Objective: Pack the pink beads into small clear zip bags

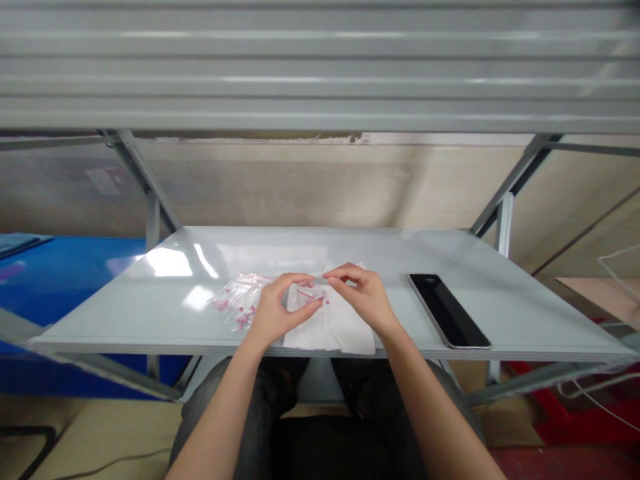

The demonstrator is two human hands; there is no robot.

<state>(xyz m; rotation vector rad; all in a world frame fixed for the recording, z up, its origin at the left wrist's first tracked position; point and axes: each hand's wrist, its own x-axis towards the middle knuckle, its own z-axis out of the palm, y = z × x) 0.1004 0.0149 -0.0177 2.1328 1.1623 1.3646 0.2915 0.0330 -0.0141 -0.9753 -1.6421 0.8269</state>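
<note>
Over a white cloth or paper sheet (333, 330) near the table's front edge, my left hand (277, 303) curves round a small clear plastic bag (311, 292) with a red line along it. The thumb and index finger hold the bag at its edges. Facing it, my right hand (365, 293) has thumb and index finger pinched together beside the bag's upper edge; whatever is in that pinch is too small to make out. A small red bead (327, 302) shows just below the right fingertips. Left of my hands lies a pile of clear bags with red pieces (243, 303).
A black phone or tablet (449, 310) lies on the grey table (390, 257) to the right. Metal struts (515, 183) rise at both sides toward a grey slatted panel (320, 67) overhead. A blue surface (90, 273) stands at the left.
</note>
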